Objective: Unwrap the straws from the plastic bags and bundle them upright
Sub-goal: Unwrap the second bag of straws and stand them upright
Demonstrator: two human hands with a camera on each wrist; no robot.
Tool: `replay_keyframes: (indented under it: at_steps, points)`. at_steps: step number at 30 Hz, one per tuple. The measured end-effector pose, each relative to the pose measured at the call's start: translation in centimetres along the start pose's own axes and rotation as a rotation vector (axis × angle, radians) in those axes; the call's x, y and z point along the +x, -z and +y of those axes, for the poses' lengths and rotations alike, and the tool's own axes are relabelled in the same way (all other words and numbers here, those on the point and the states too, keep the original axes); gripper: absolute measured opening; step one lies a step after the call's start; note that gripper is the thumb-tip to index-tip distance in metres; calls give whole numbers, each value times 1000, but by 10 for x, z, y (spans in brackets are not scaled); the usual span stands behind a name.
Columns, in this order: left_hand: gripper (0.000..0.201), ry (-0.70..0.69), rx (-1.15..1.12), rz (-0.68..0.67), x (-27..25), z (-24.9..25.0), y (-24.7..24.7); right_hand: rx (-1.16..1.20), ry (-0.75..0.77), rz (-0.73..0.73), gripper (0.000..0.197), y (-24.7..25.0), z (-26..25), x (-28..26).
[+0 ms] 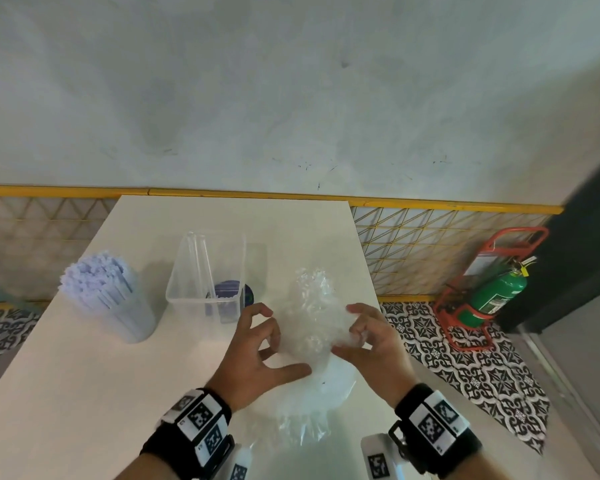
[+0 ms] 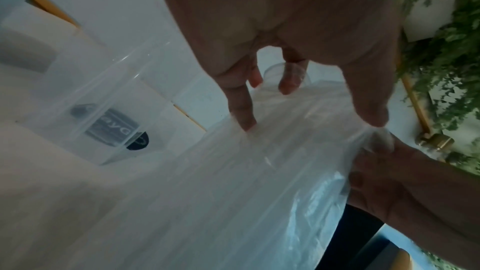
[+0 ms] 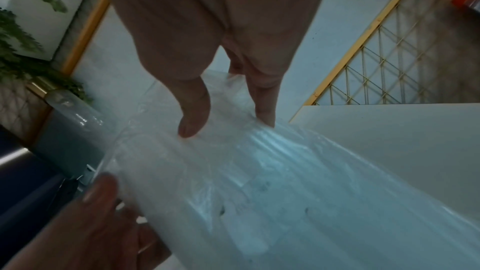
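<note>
A clear plastic bag (image 1: 309, 344) of pale straws lies lengthwise on the white table (image 1: 84, 393), its crumpled far end lifted between my hands. My left hand (image 1: 281, 341) grips its left side, thumb low on the bag and fingers curled above. From the right, my right hand (image 1: 347, 330) pinches the crinkled plastic. In the left wrist view the left hand (image 2: 309, 122) has fingertips and thumb on the bag (image 2: 207, 192). The right wrist view shows the right hand (image 3: 228, 126) pressing thumb and finger into the bag (image 3: 259, 171), where ribbed straws (image 3: 272, 141) show through.
A clear rectangular container (image 1: 207, 275) with a dark label stands just beyond my left hand. Further left is a tall cup packed with upright lilac straws (image 1: 108, 296). The table's right edge runs close to my right hand; a green fire extinguisher (image 1: 496, 292) stands on the floor.
</note>
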State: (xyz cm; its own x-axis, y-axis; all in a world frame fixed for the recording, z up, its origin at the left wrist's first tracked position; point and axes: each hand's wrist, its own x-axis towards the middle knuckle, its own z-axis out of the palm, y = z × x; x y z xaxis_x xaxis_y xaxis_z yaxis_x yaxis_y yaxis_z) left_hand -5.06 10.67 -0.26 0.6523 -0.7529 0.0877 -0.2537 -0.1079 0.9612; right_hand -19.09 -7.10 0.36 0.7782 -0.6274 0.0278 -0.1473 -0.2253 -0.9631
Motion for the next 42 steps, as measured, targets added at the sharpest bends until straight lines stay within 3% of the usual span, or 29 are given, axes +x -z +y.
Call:
replay_keyframes:
  at_steps: [3,5,7,12,16,18,20,23,27,31,33,42]
  points:
    - [55,-44,45,119,0,0,-6,9,105,41,63,-8,5,-3]
    - [56,-86,54,161,0,1,-10,-80,216,79,59,-12,12,-4]
    - [55,-128,63,171,1,1,-11,-191,318,107,49,-15,18,-5]
    - [45,-134,96,111,3,6,-10,-295,410,168,57,-19,19,-9]
    - [36,-182,150,45,6,6,-9,-175,298,127,64,-24,10,-8]
    - [31,-208,161,37,7,4,-9,-71,311,64,62,-24,3,-8]
    - [29,-215,172,55,8,0,-9,143,306,12,54,-23,-2,-7]
    - [33,-221,149,102,9,-5,-9,355,271,-69,60,-23,0,-4]
    - [52,-328,219,153,9,-13,-6,46,287,-101,57,-22,8,-9]
    - [59,-264,152,191,2,-28,-5,-171,355,62,51,-15,16,-14]
    - [59,-215,136,189,-2,-35,-8,-190,325,63,55,-13,31,-17]
    - [55,16,285,0,-29,-74,-20,-203,-108,-123,21,-10,90,-48]
